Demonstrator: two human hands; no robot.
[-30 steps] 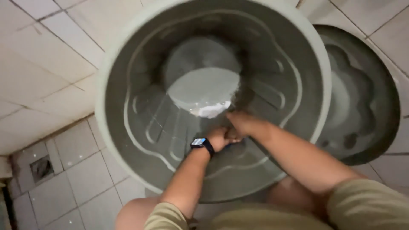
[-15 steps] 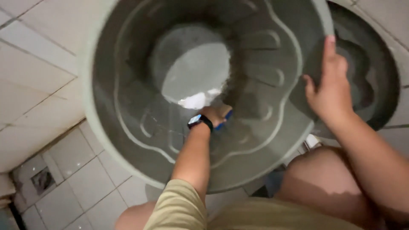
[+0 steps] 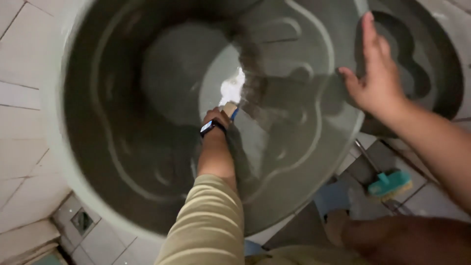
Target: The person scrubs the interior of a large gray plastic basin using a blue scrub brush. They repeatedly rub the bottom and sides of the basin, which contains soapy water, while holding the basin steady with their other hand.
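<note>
While the big grey tub point(image 3: 122, 162) lies tipped with its mouth toward the camera, these points show:
Tub: fills most of the view, its pale rim running from 7 o'clock round to 1 o'clock; white foam point(image 3: 231, 88) sits near centre.
Left hand point(image 3: 216, 118): deep inside the tub, closed around a small scrubber point(image 3: 230, 109) with a blue edge; dark watch point(image 3: 208, 127) on the wrist.
Right hand point(image 3: 375, 73): open, fingers spread, palm against the tub's rim at 2 o'clock.
Floor: tiled; a teal brush point(image 3: 390, 182) lies at 4 o'clock, a drain point(image 3: 81, 221) at 8 o'clock.
</note>
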